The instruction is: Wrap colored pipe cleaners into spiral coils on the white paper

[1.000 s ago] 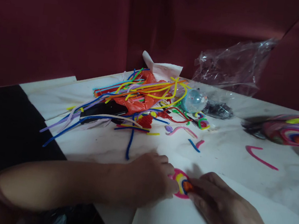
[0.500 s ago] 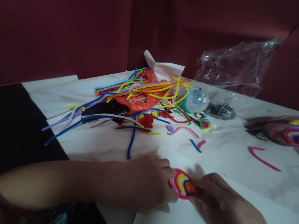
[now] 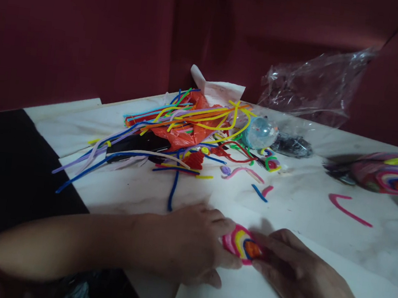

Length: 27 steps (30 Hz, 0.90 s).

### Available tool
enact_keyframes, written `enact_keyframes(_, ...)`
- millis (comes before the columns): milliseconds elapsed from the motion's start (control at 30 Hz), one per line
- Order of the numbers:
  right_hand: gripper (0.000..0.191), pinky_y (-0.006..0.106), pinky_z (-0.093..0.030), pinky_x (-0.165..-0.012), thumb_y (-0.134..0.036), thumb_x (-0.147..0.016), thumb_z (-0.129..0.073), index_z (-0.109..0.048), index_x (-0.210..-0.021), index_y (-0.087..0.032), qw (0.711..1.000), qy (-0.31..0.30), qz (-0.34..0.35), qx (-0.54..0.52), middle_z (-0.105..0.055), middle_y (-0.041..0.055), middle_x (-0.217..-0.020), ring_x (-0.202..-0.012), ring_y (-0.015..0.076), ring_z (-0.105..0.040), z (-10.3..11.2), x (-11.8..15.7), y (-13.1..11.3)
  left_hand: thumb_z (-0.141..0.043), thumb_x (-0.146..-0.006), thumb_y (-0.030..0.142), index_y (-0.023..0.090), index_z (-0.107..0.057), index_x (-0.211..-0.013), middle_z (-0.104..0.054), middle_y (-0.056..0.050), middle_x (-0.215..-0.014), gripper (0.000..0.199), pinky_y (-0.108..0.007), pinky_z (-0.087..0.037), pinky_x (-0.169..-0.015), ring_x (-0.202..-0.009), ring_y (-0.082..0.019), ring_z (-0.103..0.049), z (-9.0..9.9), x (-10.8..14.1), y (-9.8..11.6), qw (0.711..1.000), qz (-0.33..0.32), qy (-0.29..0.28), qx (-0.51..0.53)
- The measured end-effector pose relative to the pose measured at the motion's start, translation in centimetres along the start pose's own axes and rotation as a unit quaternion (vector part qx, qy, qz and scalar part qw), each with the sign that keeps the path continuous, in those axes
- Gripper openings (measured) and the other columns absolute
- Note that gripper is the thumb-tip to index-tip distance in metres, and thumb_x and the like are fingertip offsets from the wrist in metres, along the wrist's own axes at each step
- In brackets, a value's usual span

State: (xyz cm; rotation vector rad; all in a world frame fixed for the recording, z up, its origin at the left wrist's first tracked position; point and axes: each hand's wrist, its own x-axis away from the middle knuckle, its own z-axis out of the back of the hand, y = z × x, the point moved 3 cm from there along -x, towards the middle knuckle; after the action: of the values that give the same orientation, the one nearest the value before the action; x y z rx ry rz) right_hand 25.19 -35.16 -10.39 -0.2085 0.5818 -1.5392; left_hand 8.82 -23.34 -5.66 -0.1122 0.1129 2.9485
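1 striped disc (image 3: 239,243) | held between hands over the paper (image 3: 217,296), near its far left corner | right rim pinched by right hand (image 3: 300,272), fingers nearly closed | left rim touched by left hand (image 3: 197,245), fingers parted; firmness cannot be told

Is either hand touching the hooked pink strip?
No: the left hand and right hand are at the striped piece, while the hooked pink strip lies apart from both.

Clear plastic bag (image 3: 310,87) before dark red backdrop (image 3: 89,34), clear rounded container (image 3: 262,133), curled white paper (image 3: 224,90)
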Motion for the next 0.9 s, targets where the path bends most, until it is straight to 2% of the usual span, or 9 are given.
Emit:
enact_keyframes(133,0.035,0.015,-0.044,-0.047,-0.032,-0.096,-0.038,-0.043,-0.131,-0.032,0.997,0.027,0.043,0.053,-0.047,-0.0008,-0.088,-0.061,0.011,-0.053,0.5,-0.3,-0.8,-0.061,-0.079,0.042,0.024,-0.06,-0.109,-0.048,-0.009,-0.124,0.035,-0.037,-0.036,-0.092,-0.11,-0.024,-0.046,0.3,0.0,0.0,1.0,-0.007,0.008,0.009)
enact_keyframes(233,0.035,0.015,-0.047,-0.049,-0.033,-0.097,-0.037,-0.042,-0.131,-0.029,0.995,0.054,0.059,0.063,-0.049,-0.0001,-0.09,-0.064,0.0117,-0.055,0.9,-0.4,-1.1,-0.061,-0.079,0.041,0.022,-0.061,-0.108,-0.052,-0.008,-0.117,0.034,-0.036,-0.038,-0.091,-0.106,-0.024,-0.048,0.4,0.0,0.1,1.0,-0.011,0.002,0.011)
enact_keyframes(367,0.029,0.012,-0.047,-0.05,-0.04,-0.095,-0.046,-0.048,-0.121,-0.027,0.998,0.055,0.03,0.014,-0.051,-0.0007,-0.094,-0.069,0.0119,-0.056,0.9,-0.3,-0.7,-0.065,-0.077,0.04,0.022,-0.062,-0.105,-0.055,-0.007,-0.109,0.033,-0.036,-0.04,-0.086,-0.098,-0.023,-0.05,0.5,0.0,0.1,1.0,0.001,0.0,0.017)
enact_keyframes(433,0.022,0.011,-0.047,-0.052,-0.041,-0.095,-0.047,-0.053,-0.108,-0.026,0.998,0.024,-0.002,-0.051,-0.053,-0.0013,-0.09,-0.068,0.0116,-0.055,0.7,-0.1,-0.2,-0.065,-0.076,0.04,0.023,-0.061,-0.105,-0.055,-0.007,-0.109,0.033,-0.036,-0.04,-0.085,-0.098,-0.023,-0.05,0.5,0.0,0.2,1.0,0.005,-0.002,0.017)
enact_keyframes(533,0.024,0.013,-0.048,-0.053,-0.042,-0.093,-0.044,-0.057,-0.09,-0.022,0.991,0.015,-0.039,-0.131,-0.054,-0.0002,-0.081,-0.064,0.0126,-0.055,0.8,0.0,0.2,-0.063,-0.078,0.041,0.023,-0.061,-0.108,-0.054,-0.008,-0.112,0.035,-0.037,-0.04,-0.086,-0.1,-0.024,-0.05,0.7,0.0,0.3,1.0,0.008,-0.008,0.004)
enact_keyframes(733,0.025,0.012,-0.045,-0.051,-0.035,-0.09,-0.042,-0.06,-0.082,-0.021,0.995,0.049,-0.012,-0.086,-0.054,-0.0008,-0.076,-0.06,0.0107,-0.053,1.1,-0.4,-0.3,-0.065,-0.077,0.039,0.019,-0.06,-0.106,-0.055,-0.008,-0.114,0.035,-0.033,-0.04,-0.088,-0.103,-0.022,-0.049,0.6,0.0,0.5,1.0,-0.004,0.007,0.017)
enact_keyframes(900,0.021,0.014,-0.045,-0.054,-0.032,-0.094,-0.042,-0.06,-0.087,-0.021,0.996,0.06,0.008,-0.071,-0.054,-0.0007,-0.082,-0.065,0.0109,-0.054,0.7,-0.3,-0.3,-0.068,-0.075,0.037,0.017,-0.056,-0.114,-0.055,-0.009,-0.111,0.046,-0.031,-0.04,-0.089,-0.103,-0.021,-0.049,0.4,0.0,0.4,0.999,-0.013,0.006,0.033)
